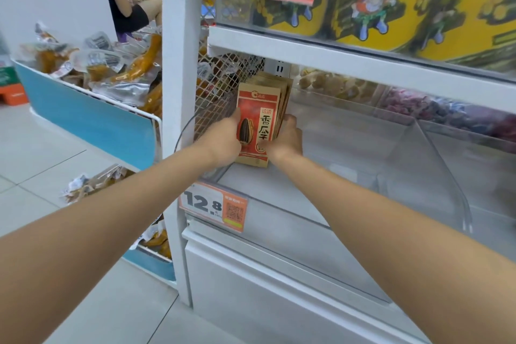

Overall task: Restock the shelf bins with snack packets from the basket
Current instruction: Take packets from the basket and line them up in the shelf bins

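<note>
A stack of several red-and-tan sunflower seed packets [261, 117] stands upright at the left end of a clear plastic shelf bin [363, 153]. My left hand [224, 139] grips the stack's left side, thumb on the front packet. My right hand [286, 139] grips the right side, fingers curled behind the packets. The stack's bottom edge touches the bin floor next to the wire mesh side panel [220, 92]. No basket is in view.
A 12.8 price tag [213, 205] hangs on the shelf edge below. Yellow packs [391, 0] fill the shelf above; neighbouring bins hold other snacks. A blue-fronted rack of vacuum-packed snacks [106, 72] stands to the left. A person [125, 0] is behind it.
</note>
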